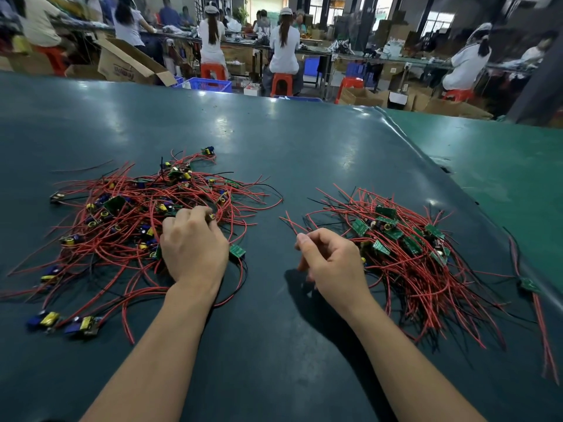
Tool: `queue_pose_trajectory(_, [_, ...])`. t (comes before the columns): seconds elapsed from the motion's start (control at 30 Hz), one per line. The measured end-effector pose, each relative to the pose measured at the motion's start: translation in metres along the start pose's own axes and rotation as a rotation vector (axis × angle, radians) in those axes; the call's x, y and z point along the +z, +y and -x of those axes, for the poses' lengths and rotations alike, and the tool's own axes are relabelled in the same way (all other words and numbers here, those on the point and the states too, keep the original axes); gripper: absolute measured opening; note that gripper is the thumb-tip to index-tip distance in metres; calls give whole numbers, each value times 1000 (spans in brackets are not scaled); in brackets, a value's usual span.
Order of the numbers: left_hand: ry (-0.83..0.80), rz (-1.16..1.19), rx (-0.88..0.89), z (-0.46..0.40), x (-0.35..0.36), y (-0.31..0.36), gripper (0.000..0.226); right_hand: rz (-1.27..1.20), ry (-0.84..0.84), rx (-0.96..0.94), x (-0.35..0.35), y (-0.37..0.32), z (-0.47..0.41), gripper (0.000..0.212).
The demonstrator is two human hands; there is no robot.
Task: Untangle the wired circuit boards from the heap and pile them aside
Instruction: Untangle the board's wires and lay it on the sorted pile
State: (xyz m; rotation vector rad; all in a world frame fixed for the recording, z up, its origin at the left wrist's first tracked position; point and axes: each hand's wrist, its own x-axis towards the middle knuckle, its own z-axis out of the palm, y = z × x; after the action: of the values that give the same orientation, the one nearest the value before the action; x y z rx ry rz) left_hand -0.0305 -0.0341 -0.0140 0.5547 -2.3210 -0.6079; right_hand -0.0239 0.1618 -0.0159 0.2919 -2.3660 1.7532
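Note:
A tangled heap [122,214] of small circuit boards with red and black wires lies on the left of the dark green table [289,153]. My left hand [193,245] rests on the heap's near right edge, fingers curled into the wires round a small board. A tidier pile [405,248] of green boards with wires trailing toward me lies on the right. My right hand [332,260] hovers between the two, just left of the pile, fingers loosely curled and holding nothing.
A single green board [237,251] lies just right of my left hand. Another loose board [530,284] with red wires lies near the table's right edge. Beyond the far edge, people sit on red stools [280,83] among cardboard boxes and blue crates.

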Motion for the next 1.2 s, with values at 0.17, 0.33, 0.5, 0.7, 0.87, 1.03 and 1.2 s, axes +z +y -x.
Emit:
queue_pose_trajectory(0.17, [288, 224, 291, -4, -8, 2, 21, -17, 4, 7, 1, 1, -1, 26])
queue_pose_trajectory(0.33, [342, 570, 742, 13, -13, 25, 14, -157, -54, 51, 1, -5, -3, 20])
queue_pose_trajectory(0.5, [-25, 797, 794, 39, 0, 43, 18, -626, -94, 181, -8, -15, -8, 34])
queue_pose_trajectory(0.7, [-340, 1057, 413, 40, 8, 45, 27, -617, 69, 164, -12, -13, -11, 14])
queue_pose_trajectory(0.87, [-528, 1136, 204, 40, 9, 47, 28, -493, 216, 105, -10, -15, -8, 18])
queue_pose_trajectory(1.03, [-627, 1088, 292, 41, 9, 46, 36, -296, 278, 47, -8, -13, -6, 22])
queue_pose_trajectory(1.2, [-503, 1084, 284, 40, 11, 45, 21, -292, 240, -8, -6, -13, -6, 25])
